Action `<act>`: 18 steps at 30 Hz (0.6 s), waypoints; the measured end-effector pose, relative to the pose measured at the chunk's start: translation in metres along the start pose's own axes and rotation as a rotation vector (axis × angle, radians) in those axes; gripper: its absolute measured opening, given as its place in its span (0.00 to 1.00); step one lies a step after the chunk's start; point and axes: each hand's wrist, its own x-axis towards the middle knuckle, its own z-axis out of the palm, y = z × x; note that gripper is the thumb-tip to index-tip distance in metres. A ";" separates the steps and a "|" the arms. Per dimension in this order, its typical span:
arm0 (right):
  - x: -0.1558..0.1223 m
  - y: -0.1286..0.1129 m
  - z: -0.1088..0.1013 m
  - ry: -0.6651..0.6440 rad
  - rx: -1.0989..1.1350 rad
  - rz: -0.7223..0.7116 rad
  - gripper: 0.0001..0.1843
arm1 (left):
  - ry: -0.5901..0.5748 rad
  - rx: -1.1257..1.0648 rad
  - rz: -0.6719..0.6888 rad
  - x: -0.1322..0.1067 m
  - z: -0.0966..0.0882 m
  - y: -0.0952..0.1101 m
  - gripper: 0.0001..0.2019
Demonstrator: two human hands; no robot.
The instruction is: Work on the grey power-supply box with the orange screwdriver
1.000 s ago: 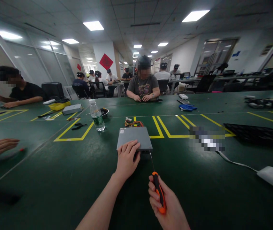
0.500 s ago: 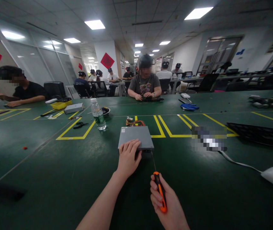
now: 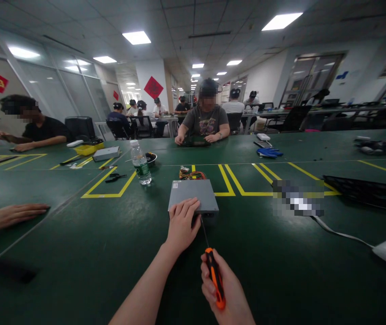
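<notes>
Left of and beyond the left hand [image 3: 181, 228] stands a bottle [image 3: 141, 165]; that hand, thumb apart from fingers, lies over the near edge of the box [image 3: 196, 190]; the right hand [image 3: 226, 283] wraps a screwdriver [image 3: 214, 273], worktop [image 3: 277, 266] stretching widely rightward toward a cable [image 3: 341, 234].

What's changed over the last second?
The right hand moved the screwdriver left along the front of the metal box, closer to the left hand. A co-worker's hand left view, then returned. Unchanged: left hand on the box, right hand gripping the screwdriver.
</notes>
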 end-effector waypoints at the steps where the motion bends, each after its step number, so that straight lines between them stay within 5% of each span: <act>1: 0.000 0.000 0.001 0.005 -0.001 0.002 0.18 | -0.001 0.000 0.000 0.000 0.000 0.000 0.16; 13: 0.007 0.000 -0.002 -0.006 0.002 -0.031 0.15 | -0.013 -0.026 -0.009 0.000 0.000 0.000 0.17; 18: 0.007 0.002 0.000 -0.014 -0.051 -0.163 0.19 | -0.015 -0.018 -0.010 0.000 0.000 0.000 0.17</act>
